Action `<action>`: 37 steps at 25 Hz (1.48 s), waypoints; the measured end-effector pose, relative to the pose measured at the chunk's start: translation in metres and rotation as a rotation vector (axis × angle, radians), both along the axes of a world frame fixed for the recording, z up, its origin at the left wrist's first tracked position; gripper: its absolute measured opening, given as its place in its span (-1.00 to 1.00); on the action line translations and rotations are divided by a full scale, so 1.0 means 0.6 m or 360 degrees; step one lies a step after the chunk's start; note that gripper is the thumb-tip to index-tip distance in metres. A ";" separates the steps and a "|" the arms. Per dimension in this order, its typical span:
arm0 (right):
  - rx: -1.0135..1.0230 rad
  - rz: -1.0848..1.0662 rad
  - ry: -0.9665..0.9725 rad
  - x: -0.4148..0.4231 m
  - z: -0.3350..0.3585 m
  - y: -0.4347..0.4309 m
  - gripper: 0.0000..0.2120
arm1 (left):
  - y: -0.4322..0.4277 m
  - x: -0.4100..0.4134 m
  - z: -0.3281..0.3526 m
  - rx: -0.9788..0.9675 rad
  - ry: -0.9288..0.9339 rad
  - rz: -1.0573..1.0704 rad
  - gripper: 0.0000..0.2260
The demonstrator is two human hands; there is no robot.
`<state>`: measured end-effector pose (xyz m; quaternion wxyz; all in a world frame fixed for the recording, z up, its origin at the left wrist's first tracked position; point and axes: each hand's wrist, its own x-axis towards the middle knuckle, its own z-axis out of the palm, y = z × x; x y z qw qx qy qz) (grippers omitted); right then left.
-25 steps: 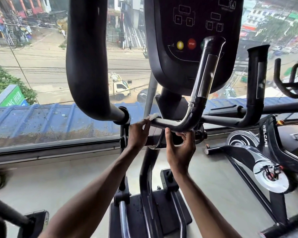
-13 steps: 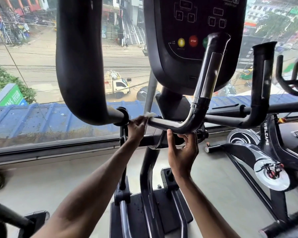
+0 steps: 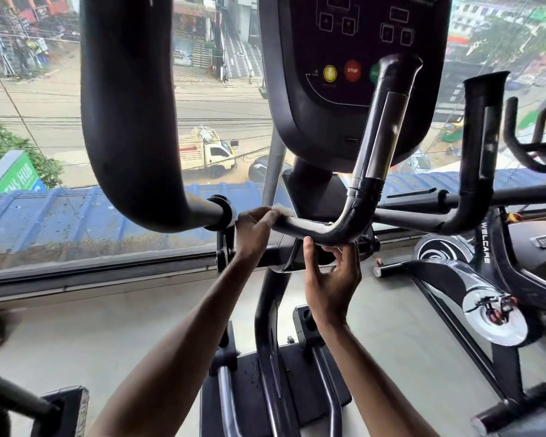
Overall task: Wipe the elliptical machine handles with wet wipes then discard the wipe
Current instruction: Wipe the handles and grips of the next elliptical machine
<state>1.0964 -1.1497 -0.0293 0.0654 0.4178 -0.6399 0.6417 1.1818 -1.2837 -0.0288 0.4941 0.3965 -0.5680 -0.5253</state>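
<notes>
The white wet wipe is pinched in the left hand and pressed against the inner end of the fixed handle, just below the console. The handle's bend is clasped from underneath by the right hand.

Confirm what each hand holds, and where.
Left hand grips the wet wipe against the handlebar near its horizontal end; right hand grips its bend from below.

To the right stood a black spin bike with white WELCARE lettering on the pale grey floor. Beyond the window lay a blue corrugated metal roof, a white truck on the street below, and a green signboard at far left
</notes>
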 end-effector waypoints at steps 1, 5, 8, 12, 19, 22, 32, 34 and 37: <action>-0.0006 0.0005 0.0008 0.000 0.001 0.000 -0.68 | 0.020 0.009 0.007 -0.0182 -0.0050 -0.0025 -0.82; 0.0020 -0.0002 0.0027 -0.002 0.003 -0.001 -0.70 | 0.038 0.020 0.004 -0.0515 -0.0193 -0.0028 -0.80; 0.0024 0.0011 -0.0001 -0.001 0.004 0.003 -0.69 | 0.037 0.011 0.008 -0.0421 -0.0271 0.0185 -0.78; 0.0043 0.0017 0.0050 0.002 0.015 0.012 -0.69 | 0.119 0.014 0.044 -0.0407 -0.0027 0.0130 -0.85; -0.0014 0.0423 -0.0417 0.016 0.036 0.057 -0.66 | 0.201 0.034 0.072 -0.0554 -0.0022 0.0099 -0.78; -0.0218 0.0607 -0.0864 0.035 0.035 0.076 -0.76 | 0.235 0.036 0.084 -0.0561 -0.0153 0.0124 -0.78; -0.0479 0.0905 -0.1644 0.059 0.044 0.105 -0.87 | 0.276 0.092 0.139 -0.0855 -0.0572 -0.0017 -0.78; -0.0566 0.0576 -0.1706 0.058 0.038 0.104 -0.83 | 0.258 0.093 0.154 -0.0856 -0.0627 0.0058 -0.73; -0.0670 0.0294 -0.1787 0.058 0.047 0.072 -0.81 | 0.231 0.072 0.168 -0.0786 -0.0812 0.0068 -0.69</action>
